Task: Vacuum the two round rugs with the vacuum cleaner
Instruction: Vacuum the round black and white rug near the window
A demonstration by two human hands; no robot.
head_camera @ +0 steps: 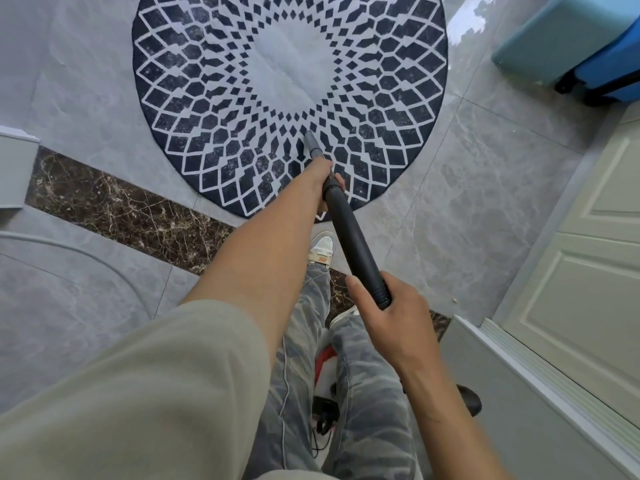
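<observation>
Rug under wand tip — blue case, white door rightward.

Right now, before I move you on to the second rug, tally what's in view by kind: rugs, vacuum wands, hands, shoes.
round rug: 1
vacuum wand: 1
hands: 2, left hand near the nozzle and right hand at the rear end, each with its grip on the wand
shoes: 2, the second only partly showing
Total: 6
</observation>
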